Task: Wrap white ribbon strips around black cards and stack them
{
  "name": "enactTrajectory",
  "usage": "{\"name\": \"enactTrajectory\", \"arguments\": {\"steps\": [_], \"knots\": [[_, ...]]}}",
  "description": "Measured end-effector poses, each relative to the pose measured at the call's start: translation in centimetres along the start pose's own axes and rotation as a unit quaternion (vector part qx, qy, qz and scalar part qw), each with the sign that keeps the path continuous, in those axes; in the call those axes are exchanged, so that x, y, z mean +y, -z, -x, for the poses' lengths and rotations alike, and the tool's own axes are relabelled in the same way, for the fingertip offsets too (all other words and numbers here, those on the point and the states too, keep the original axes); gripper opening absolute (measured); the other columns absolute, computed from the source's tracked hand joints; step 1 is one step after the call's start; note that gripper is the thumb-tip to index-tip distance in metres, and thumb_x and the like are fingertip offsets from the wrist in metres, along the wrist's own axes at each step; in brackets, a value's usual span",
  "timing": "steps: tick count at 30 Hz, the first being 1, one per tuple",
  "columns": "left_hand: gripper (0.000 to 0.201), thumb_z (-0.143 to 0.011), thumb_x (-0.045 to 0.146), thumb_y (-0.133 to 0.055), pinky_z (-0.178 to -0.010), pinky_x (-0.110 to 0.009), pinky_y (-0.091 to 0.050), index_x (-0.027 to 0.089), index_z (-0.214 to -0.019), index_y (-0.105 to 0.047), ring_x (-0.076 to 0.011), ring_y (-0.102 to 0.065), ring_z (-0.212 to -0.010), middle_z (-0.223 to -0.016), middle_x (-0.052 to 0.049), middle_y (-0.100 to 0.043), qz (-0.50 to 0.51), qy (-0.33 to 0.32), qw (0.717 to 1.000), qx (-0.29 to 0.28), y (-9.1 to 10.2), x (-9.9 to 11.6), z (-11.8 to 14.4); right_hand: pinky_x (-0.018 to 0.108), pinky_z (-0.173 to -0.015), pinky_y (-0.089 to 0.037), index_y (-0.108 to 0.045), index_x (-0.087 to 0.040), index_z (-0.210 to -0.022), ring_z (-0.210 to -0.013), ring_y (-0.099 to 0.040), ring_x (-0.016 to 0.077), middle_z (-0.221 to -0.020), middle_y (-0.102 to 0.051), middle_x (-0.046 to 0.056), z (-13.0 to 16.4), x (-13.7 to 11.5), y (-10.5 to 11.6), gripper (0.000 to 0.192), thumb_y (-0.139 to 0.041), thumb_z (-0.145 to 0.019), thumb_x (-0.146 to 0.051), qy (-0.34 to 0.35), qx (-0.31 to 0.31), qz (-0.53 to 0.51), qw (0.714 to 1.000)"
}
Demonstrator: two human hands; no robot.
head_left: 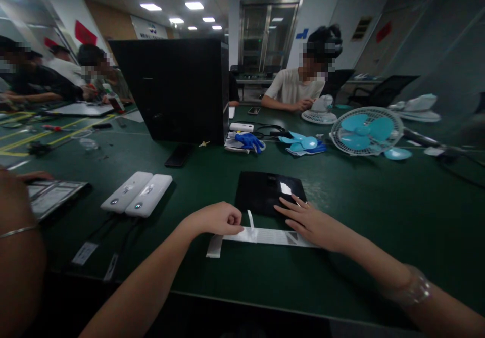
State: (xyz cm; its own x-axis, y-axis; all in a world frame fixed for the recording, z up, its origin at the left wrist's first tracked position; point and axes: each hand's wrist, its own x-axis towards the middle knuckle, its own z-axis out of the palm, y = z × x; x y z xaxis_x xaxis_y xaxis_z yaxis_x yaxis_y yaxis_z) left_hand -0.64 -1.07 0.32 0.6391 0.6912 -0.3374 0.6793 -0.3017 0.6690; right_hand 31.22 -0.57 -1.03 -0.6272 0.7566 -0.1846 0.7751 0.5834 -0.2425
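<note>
As the right hand [315, 224] lay splayed on a glossy black panel [257, 191], the curled left hand [217, 219], pinch unclear, touched a white strip [273, 236] on the green desk [200, 181]; apparent strip-handling next needed steadiness.

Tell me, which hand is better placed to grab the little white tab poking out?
Probably the left hand: it's close beside the little white tab. The right hand is farther off, its fingers over the black panel.

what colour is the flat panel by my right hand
The glossy flat panel is black; see head view.
</note>
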Motion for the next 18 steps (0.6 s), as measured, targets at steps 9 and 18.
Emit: {"name": "enactTrajectory", "arguments": {"steps": [9, 18], "knots": [[0.024, -0.086, 0.041, -0.053, -0.053, -0.023, -0.036, 0.019, -0.082, -0.061, -0.0115, -0.052, -0.059, -0.068, 0.002, -0.058, 0.028, -0.014, 0.999, 0.017, -0.2, -0.1, -0.4, 0.066, -0.109, -0.018, -0.020, -0.034, -0.150, -0.141, -0.016, 0.0334, -0.154, -0.020, 0.005, 1.4, -3.4, -0.2, 0.066, -0.041, -0.093, -0.057, 0.047, 0.010, -0.010, 0.999], [0.030, -0.089, 0.046, -0.051, -0.058, -0.022, -0.038, 0.017, -0.088, -0.059, -0.0110, -0.053, -0.066, -0.078, 0.001, -0.058, 0.092, -0.037, 0.991, 0.087, -1.0, -0.3, -1.5, 0.047, -0.094, -0.047, -0.047, -0.035, -0.138, -0.117, -0.053, 0.0235, -0.135, -0.052, 0.004, 0.0, -4.9, 0.5, 0.048, -0.048, -0.092, -0.021, 0.146, 0.151, 0.075, 0.975]]}}
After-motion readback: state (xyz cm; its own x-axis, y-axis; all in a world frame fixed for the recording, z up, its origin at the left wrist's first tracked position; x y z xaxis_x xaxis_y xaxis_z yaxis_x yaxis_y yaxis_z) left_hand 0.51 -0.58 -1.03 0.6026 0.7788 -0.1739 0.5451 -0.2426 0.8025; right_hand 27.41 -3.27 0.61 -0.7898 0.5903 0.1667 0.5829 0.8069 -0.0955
